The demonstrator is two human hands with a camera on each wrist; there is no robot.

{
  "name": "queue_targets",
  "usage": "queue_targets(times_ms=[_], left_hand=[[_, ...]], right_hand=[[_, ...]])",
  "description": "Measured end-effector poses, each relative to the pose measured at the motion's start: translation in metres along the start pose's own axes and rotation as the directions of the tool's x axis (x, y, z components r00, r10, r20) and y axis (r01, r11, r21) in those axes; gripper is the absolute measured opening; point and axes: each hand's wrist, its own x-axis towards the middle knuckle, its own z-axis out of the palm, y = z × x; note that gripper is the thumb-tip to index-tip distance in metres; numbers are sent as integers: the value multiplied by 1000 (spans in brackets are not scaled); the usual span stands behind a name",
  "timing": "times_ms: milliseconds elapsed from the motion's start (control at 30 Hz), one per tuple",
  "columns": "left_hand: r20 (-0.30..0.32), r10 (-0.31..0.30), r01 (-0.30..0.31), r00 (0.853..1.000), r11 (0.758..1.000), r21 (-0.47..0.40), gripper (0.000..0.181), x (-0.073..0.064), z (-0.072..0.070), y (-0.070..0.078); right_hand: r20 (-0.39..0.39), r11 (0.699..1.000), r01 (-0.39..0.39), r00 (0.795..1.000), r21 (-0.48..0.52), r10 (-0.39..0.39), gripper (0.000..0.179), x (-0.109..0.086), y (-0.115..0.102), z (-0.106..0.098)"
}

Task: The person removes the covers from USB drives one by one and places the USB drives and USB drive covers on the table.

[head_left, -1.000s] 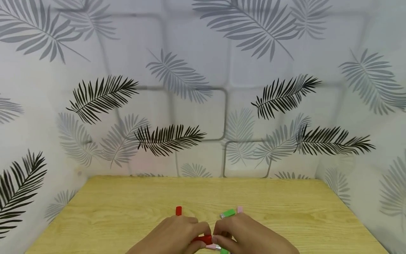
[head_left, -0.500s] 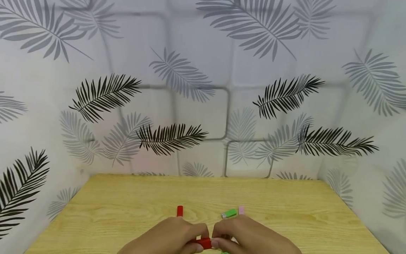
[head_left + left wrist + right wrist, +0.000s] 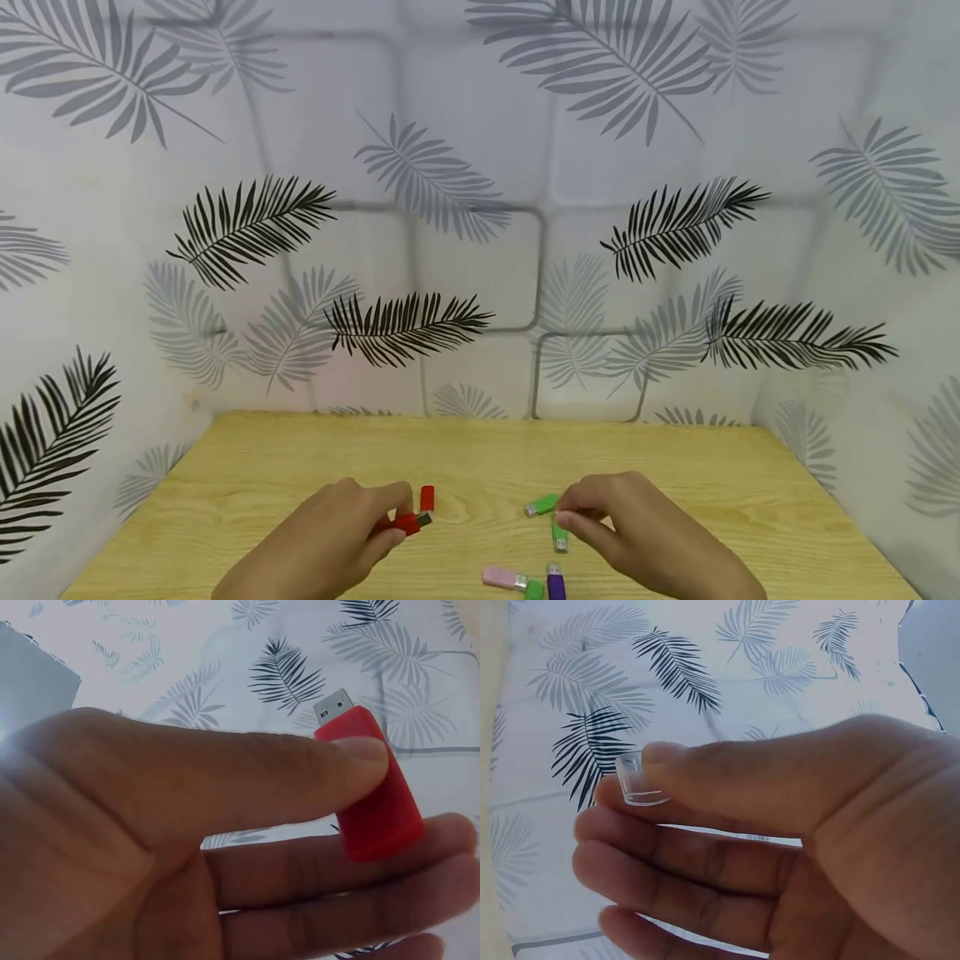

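Note:
My left hand (image 3: 337, 529) pinches a red USB flash drive (image 3: 382, 814) between thumb and fingers; its bare metal plug (image 3: 333, 706) shows in the left wrist view. To the right, my right hand (image 3: 645, 529) holds a small clear plastic cap (image 3: 635, 782) between thumb and index finger, seen in the right wrist view. Both hands are above the table, well apart. Another red flash drive (image 3: 427, 498) lies just beyond the left hand. Near the right fingertips are two green flash drives (image 3: 542, 505), one partly covered by that hand.
Nearer the front of the wooden table (image 3: 300, 450) lie a pink flash drive (image 3: 501, 577), a purple flash drive (image 3: 556, 583) and part of a green one (image 3: 534, 591) cut by the frame edge. A leaf-patterned cloth (image 3: 465, 275) surrounds the table at back and sides.
The hands were together at the red flash drive. They have moved apart, left hand leftward with the drive, right hand rightward with the clear cap; the drive's plug is now exposed.

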Motion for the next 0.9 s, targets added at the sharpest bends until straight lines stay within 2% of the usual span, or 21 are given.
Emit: queue_targets(times_ms=[200,300,467,567,733,833,900], left_hand=[[22,-57,58,998,998,-32,17,2,-3,-5],[14,-82,83,997,996,-30,18,3,-4,-12],[12,-132,132,991,991,-15,20,3,-4,-26],[20,-145,145,989,989,-14,19,1,-3,-33],[55,-159,162,986,984,-75,13,2,0,-43],[80,-196,203,977,975,-87,12,3,3,-52],[92,-244,252,965,964,-81,14,3,5,-58]], right_hand=[[-51,999,-27,998,-29,26,21,-1,4,0],[-81,996,-40,996,-81,33,20,-1,7,-3],[-150,979,-126,983,-159,102,13,-2,14,-7],[-167,963,-214,968,-162,187,11,-3,21,-9],[-187,934,-319,939,-158,289,7,-4,37,-9],[-203,903,-403,906,-146,372,4,-3,49,-7],[-215,874,-464,876,-140,431,2,-3,58,-5]])
